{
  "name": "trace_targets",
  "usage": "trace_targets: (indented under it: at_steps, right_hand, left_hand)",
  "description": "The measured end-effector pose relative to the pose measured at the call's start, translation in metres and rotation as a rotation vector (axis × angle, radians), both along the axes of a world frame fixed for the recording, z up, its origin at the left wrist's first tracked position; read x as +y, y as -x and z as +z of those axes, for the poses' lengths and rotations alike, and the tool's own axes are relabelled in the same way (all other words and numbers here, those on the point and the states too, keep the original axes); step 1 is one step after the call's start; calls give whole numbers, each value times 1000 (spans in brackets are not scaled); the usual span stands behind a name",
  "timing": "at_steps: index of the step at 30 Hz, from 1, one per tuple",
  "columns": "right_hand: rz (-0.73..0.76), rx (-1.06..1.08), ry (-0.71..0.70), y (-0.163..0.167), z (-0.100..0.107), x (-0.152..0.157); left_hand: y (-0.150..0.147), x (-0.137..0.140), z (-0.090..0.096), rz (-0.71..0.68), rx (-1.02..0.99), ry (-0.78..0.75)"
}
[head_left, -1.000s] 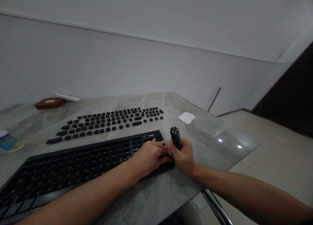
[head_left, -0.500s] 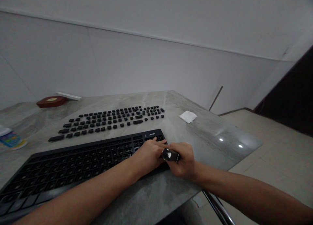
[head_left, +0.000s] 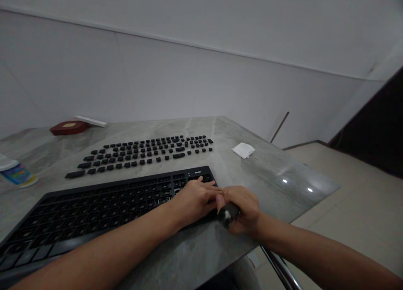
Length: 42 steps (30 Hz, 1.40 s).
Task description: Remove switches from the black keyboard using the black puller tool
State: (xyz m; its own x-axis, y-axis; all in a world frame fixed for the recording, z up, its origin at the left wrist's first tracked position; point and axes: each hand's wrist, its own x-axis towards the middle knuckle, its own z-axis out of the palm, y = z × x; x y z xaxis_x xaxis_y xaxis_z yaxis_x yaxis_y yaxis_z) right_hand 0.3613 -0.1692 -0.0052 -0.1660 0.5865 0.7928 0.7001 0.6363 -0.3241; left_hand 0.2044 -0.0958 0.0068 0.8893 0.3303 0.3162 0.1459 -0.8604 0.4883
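Note:
A black keyboard [head_left: 103, 216] stripped of most of its keycaps lies across the front of the table. My left hand [head_left: 198, 197] rests over its right end, fingers stretched out towards my right hand and nothing visibly held. At the keyboard's right edge, my right hand [head_left: 245, 206] is closed around a dark-handled tool [head_left: 229, 214] with a worn whitish patch on its near end; its far end is hidden by the hands. Both hands touch or nearly touch at the fingers. Behind the keyboard, loose black keycaps [head_left: 147, 150] are set out in rows.
A folded white tissue [head_left: 243, 150] lies to the right, near the table [head_left: 273, 176] edge. On the left stand a colourful container with a white top [head_left: 17, 172], a reddish-brown box [head_left: 69, 128] and a white strip [head_left: 91, 121] by the wall.
My right hand has shifted slightly right and turned, tilting the tool so its near end points lower. My left hand stays on the keyboard's right end. The view has shifted slightly.

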Motion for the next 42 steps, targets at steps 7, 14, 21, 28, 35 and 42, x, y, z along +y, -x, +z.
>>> trace_targets:
  at_steps: [7, 14, 21, 28, 35, 42]
  right_hand:
    - [-28, 334, 237, -6, 5, 11]
    - [174, 739, 584, -6, 39, 55]
    - [104, 418, 188, -12, 30, 103]
    - [72, 144, 56, -25, 14, 98]
    - [294, 54, 77, -23, 23, 92]
    - [386, 87, 16, -21, 20, 91]
  left_hand:
    - [-3, 2, -4, 35, -99, -7]
    - [-1, 15, 1, 297, -267, 432]
    - [-2, 30, -6, 428, -530, 902]
    - [-1, 27, 0, 590, -658, 637]
    - [1, 22, 4, 529, -860, 354]
    - [5, 21, 6, 482, -812, 85]
